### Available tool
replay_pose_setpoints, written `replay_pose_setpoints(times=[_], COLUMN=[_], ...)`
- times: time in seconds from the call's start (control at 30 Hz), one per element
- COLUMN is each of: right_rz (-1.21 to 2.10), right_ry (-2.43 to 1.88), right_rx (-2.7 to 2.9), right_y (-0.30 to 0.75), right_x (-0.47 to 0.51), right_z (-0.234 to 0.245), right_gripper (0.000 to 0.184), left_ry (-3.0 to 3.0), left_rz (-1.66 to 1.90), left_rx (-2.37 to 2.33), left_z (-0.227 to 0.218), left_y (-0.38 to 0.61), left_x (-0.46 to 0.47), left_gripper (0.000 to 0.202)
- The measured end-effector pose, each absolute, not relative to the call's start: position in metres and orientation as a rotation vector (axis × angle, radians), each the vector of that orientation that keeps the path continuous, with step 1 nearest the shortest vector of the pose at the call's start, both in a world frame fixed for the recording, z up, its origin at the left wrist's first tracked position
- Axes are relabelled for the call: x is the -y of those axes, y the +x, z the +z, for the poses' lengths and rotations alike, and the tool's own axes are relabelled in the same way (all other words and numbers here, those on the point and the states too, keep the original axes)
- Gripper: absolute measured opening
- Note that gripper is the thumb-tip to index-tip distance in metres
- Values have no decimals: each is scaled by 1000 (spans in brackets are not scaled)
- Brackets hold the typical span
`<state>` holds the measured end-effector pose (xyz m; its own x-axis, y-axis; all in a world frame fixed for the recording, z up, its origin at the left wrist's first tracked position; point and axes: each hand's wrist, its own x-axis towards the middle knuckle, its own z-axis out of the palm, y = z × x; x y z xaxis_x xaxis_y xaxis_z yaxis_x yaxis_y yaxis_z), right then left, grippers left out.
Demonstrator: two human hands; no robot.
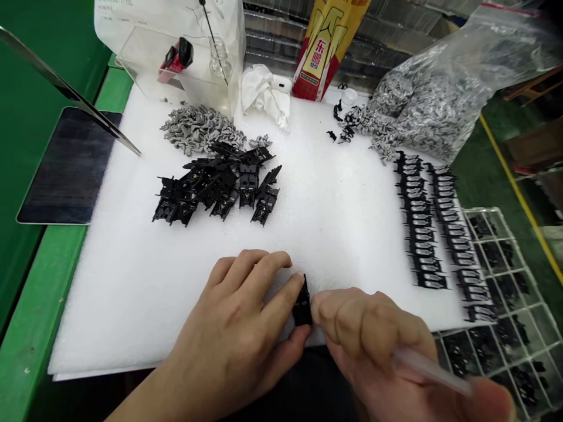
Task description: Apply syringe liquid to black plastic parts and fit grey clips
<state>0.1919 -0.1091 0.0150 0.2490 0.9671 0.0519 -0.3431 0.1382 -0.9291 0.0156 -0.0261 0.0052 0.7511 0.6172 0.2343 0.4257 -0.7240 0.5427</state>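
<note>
In front of me, my left hand (241, 322) pins a small black plastic part (302, 309) between index finger and thumb on the white foam sheet (347, 234). Close by on the right, my right hand (373, 328) is curled round a thin translucent stick-like tool (431, 369); its working end is hidden behind the fingers. Those fingertips meet the part's right edge. Beyond my hands lies a heap of similar black parts (215, 181), with a pile of small grey pieces (197, 129) behind it.
Tweezers (88, 105) project over a dark tablet (65, 170) at the left. At the back stand a clear box (145, 82), a red-yellow carton (321, 53) and a bag of grey pieces (422, 99). Black-and-grey assemblies (420, 223) line the right, beside a divided tray (510, 234).
</note>
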Motion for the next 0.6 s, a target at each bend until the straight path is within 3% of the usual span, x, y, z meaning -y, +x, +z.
replay_pose_setpoints(times=[0.6], right_rz=[1302], right_ry=[-782], right_rx=[633], right_y=[193], right_x=[109], right_z=[6], right_gripper=[56], left_ry=[2471], left_rz=[532], left_rx=[-795], left_z=[6], left_y=[15], left_x=[27], left_gripper=[36])
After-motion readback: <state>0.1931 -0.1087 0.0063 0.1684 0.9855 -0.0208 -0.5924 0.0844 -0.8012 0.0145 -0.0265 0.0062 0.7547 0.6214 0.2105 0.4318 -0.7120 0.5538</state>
